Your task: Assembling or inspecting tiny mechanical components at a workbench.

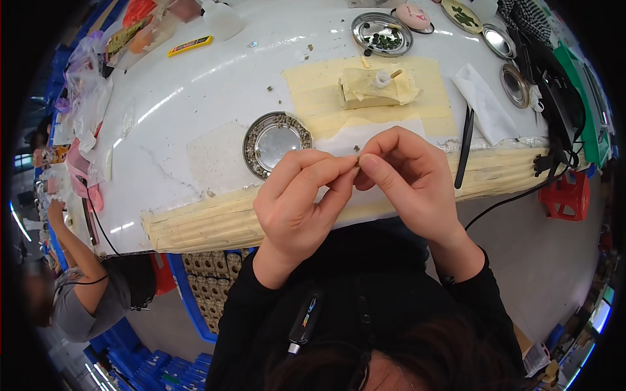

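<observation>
My left hand [297,195] and my right hand [417,186] meet above the front edge of the white table. Their thumbs and forefingers pinch a tiny dark piece [357,165] between them, mostly covered by the fingertips and too small to name. Just beyond lies another small greyish piece [356,148] on white paper [336,140]. Left of it sits a round metal dish [248,153], with many small grey-beige pieces [295,124] around its inner edge. Farther back, a block wrapped in cream tape [368,101] carries a small white cup [383,79] with a stick in it.
Black tweezers [464,150] and a folded white cloth [486,104] lie to the right. A metal dish with dark green pieces [385,43] stands at the back. Below are a blue crate [184,293] and a red stool [566,197]. A person [91,287] sits at left.
</observation>
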### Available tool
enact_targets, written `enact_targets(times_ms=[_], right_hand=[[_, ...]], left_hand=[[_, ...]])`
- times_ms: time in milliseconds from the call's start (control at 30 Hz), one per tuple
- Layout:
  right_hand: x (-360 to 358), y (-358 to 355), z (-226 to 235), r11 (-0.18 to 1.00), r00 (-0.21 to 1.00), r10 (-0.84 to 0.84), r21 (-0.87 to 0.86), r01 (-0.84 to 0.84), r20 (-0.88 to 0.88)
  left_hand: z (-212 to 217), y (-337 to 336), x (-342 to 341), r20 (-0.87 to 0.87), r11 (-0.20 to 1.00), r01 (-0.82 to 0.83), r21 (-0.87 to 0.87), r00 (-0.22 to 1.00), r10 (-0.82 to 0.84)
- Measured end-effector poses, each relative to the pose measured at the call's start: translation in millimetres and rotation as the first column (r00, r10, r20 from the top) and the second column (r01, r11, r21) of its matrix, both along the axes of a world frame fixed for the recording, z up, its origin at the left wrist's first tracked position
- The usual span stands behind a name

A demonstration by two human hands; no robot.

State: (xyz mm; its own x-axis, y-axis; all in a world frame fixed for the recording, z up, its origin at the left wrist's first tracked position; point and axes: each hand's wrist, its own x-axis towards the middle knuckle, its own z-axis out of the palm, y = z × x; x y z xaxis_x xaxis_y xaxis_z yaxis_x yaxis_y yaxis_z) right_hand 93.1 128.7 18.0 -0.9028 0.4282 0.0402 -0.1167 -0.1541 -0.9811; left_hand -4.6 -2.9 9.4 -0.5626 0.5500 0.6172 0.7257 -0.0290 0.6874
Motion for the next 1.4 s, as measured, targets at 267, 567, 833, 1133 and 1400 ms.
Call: enact_targets(times_ms=[267, 567, 833, 1133, 1400], right_hand=[[1, 7, 5, 0.964, 0.991, 0.124, -0.24, -0.111, 0.039], [-7, -6, -12, 0.513, 0.912, -0.181, 0.756, 0.407, -0.369], [-2, -7, -7, 0.841, 0.977, -0.175, 0.497, 0.214, -0.123], [1, -3, 3, 0.985, 0.999, 0.004, -0.171, 0.002, 0.036], [-7, -6, -13, 0.32, 0.898, -0.147, 0.839, 0.44, -0.415]], left_hand=[[0, -2, -4, -0.017, 0.997, 0.047, 0.055, 0.999, -0.046], [-8, 5, 0, -0.192, 0.996, -0.087, 0.038, 0.977, 0.092], [-7, 5, 1, -0.122, 0.996, -0.068, 0.059, 0.99, 0.075], [-2, -1, 0, -0.046, 0.999, -0.002, 0.04, 0.999, 0.004], [-10, 6, 1, -0.128, 0.994, -0.095, 0.057, 0.987, 0.102]])
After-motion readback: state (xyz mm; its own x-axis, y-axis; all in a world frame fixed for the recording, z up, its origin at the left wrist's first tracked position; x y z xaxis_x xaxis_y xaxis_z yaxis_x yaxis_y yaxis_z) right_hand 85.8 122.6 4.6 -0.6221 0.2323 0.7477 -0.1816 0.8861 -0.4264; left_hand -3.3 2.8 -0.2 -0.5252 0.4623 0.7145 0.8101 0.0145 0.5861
